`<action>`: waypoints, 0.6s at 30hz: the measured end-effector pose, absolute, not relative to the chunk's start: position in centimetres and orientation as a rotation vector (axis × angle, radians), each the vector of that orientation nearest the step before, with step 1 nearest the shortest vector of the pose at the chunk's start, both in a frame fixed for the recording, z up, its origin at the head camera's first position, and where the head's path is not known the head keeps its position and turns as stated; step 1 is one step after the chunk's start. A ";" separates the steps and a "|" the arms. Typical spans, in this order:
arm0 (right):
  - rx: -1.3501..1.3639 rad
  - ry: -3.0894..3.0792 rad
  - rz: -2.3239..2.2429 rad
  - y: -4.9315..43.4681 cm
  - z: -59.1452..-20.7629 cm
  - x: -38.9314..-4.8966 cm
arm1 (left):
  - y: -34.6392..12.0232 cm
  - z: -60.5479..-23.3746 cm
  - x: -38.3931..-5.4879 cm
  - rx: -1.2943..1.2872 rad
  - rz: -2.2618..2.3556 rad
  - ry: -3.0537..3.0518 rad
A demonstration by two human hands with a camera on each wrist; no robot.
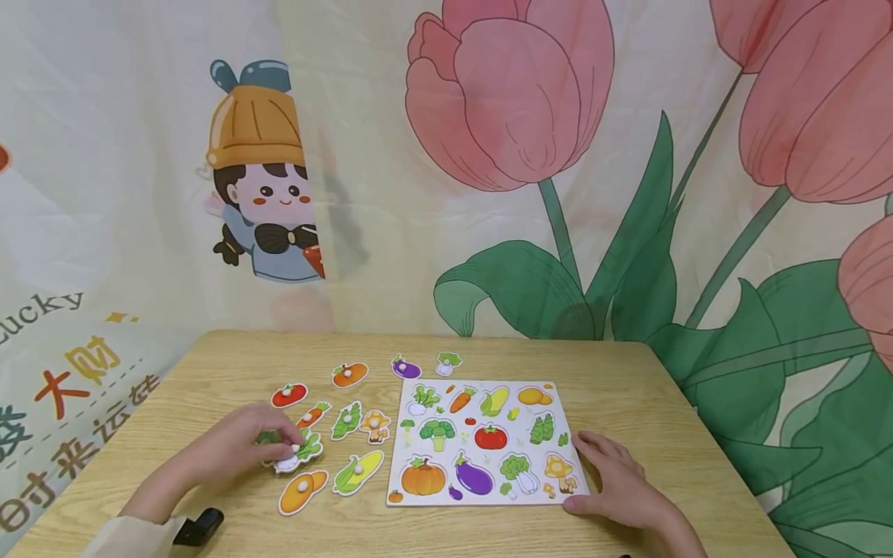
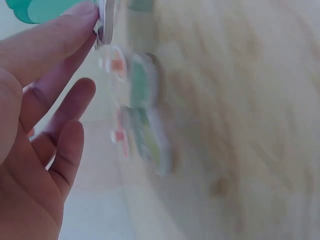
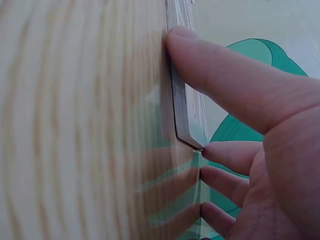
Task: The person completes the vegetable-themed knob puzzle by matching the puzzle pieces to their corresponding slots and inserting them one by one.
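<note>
My left hand (image 1: 244,438) pinches a white turnip puzzle piece (image 1: 308,453) with green leaves between thumb and fingertips, close over the table's left part. In the left wrist view that piece (image 2: 106,24) shows edge-on at the fingertips, the other fingers loosely bent. A green piece (image 1: 267,438) lies partly hidden behind this hand. The flat vegetable puzzle board (image 1: 481,449) lies right of the loose pieces. My right hand (image 1: 621,484) holds its near right corner, thumb against the front edge and index finger at the side; the right wrist view shows the board's edge (image 3: 181,107) beside the thumb.
Loose knobbed pieces lie left of the board: a tomato (image 1: 289,395), pumpkin (image 1: 349,375), carrot (image 1: 312,415), peas (image 1: 346,421), mushroom (image 1: 375,426), corn (image 1: 359,473) and potato (image 1: 303,493). An eggplant (image 1: 406,367) and bok choy (image 1: 448,363) lie beyond its far edge. A printed curtain (image 1: 377,194) hangs behind.
</note>
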State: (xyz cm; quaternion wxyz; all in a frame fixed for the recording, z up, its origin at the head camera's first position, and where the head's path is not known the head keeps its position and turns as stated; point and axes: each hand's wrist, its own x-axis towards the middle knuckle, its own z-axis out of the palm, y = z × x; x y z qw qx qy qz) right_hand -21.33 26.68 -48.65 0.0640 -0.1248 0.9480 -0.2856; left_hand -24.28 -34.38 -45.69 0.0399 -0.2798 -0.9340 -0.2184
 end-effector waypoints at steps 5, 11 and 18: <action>-0.373 2.867 -0.859 26.6 -48.6 -21.4 | -33.0 -44.6 -24.8 -0.853 -0.671 -2.832; -0.366 2.864 -0.861 26.4 -48.7 -21.4 | -30.7 -43.7 -25.5 -0.778 -0.700 -2.798; -0.365 2.860 -0.886 26.4 -48.6 -21.2 | -27.3 -43.2 -26.7 -0.788 -0.702 -2.738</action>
